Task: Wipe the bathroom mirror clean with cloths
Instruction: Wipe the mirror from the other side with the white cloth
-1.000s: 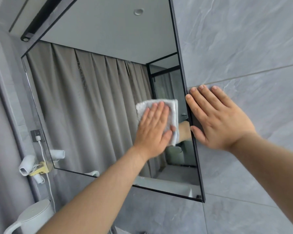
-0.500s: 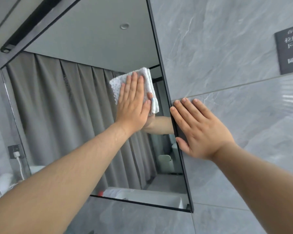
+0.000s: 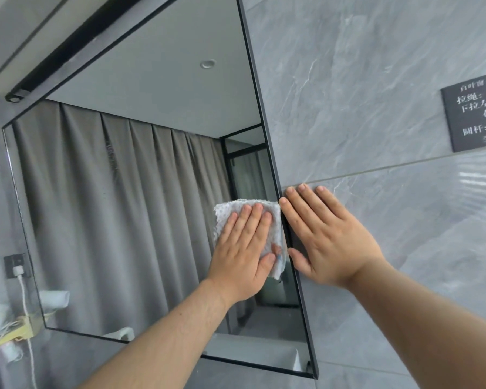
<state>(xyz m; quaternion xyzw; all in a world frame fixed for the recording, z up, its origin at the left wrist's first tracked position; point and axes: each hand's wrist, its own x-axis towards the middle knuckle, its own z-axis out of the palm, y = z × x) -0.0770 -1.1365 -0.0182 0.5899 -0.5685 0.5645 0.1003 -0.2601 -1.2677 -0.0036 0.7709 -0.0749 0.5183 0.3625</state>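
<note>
Two hands are up at the wall, both with fingers straight and gripping nothing. The left hand (image 3: 243,248) lies flat on the one white cloth (image 3: 226,213), pressing it to the glass of the one black-framed mirror (image 3: 124,192), close to its right edge. The right hand (image 3: 330,237) rests flat on the grey wall tile (image 3: 376,80) just beside the frame, thumb against it. One dark sign (image 3: 474,116) hangs further right.

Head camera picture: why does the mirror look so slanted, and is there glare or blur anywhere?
In the head view, the wide-angle lens likely slants the mirror; streaky glare lies on the wall tile at far right; the lower-left corner is soft; cloth, left hand and right hand look sharp.
</note>
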